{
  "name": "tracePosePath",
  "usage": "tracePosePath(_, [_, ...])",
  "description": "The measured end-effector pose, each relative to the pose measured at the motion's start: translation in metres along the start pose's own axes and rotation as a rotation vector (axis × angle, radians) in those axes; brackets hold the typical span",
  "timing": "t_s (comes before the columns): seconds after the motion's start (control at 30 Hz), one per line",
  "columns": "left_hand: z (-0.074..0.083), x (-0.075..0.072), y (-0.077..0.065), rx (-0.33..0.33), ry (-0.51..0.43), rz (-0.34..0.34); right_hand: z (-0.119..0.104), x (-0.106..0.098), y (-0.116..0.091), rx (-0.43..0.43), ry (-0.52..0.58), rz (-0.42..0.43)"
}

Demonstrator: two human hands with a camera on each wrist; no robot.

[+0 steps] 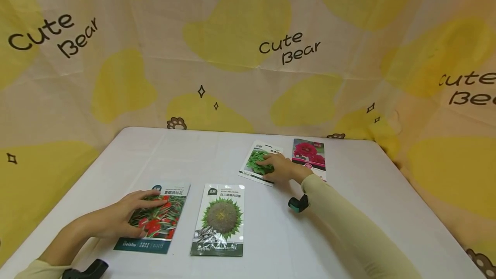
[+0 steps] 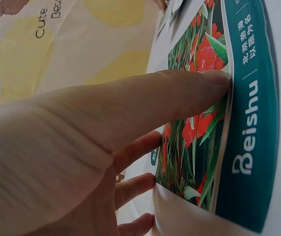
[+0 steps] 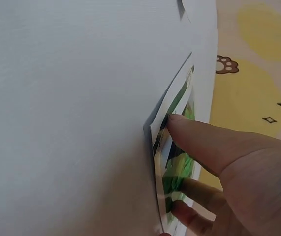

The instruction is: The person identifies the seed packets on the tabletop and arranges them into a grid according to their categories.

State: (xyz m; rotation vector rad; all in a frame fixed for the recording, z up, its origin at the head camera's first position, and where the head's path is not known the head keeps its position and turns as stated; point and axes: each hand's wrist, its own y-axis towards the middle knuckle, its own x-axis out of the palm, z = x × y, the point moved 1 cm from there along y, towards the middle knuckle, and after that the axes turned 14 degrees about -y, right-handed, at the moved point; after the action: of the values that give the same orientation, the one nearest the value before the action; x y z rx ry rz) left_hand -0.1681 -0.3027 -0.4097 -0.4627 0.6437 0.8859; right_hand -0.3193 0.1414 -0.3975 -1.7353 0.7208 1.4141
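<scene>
My left hand (image 1: 116, 216) rests on a seed packet with red flowers (image 1: 155, 223) at the front left. In the left wrist view its thumb (image 2: 194, 93) lies straight across the picture, tip at the dark teal band, while the other fingertips touch the packet's far edge. Further back on the right, my right hand (image 1: 282, 169) touches the face of a white seed packet with green leaves (image 1: 255, 158). The right wrist view shows its thumb (image 3: 199, 135) extended onto that packet (image 3: 182, 167), fingers spread over the leaf picture.
Between the hands lies a sunflower seed packet (image 1: 221, 218). A packet with crimson flowers (image 1: 308, 152) lies at the back right, partly behind the right wrist. All lie on a white-covered table (image 1: 162, 154), with a yellow-patterned "Cute Bear" cloth (image 1: 232, 25) hanging behind.
</scene>
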Motion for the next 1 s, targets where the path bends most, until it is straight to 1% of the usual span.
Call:
tracePosePath(0.1, [0.000,0.000,0.000,0.000,-0.005,-0.002,0.000,0.000,0.005,-0.022,0.032,-0.011])
tracePosePath(0.17, [0.000,0.000,0.000,0.000,-0.003,-0.003,-0.001,0.001,0.008,-0.031,0.031,-0.012])
tracePosePath(0.5, [0.001,0.000,0.001,0.006,-0.008,-0.001,-0.015,-0.001,0.022,-0.025,0.028,-0.019])
tracePosePath(0.8, [0.002,0.001,0.002,-0.007,-0.007,-0.003,-0.030,-0.006,0.038,-0.008,-0.016,-0.042])
tracePosePath(0.93, [0.002,0.001,0.001,-0.012,-0.001,-0.001,-0.038,-0.007,0.043,-0.013,-0.059,-0.047])
tracePosePath(1.0, [0.002,0.001,0.001,-0.011,-0.003,-0.002,-0.041,-0.008,0.045,-0.017,-0.063,-0.047])
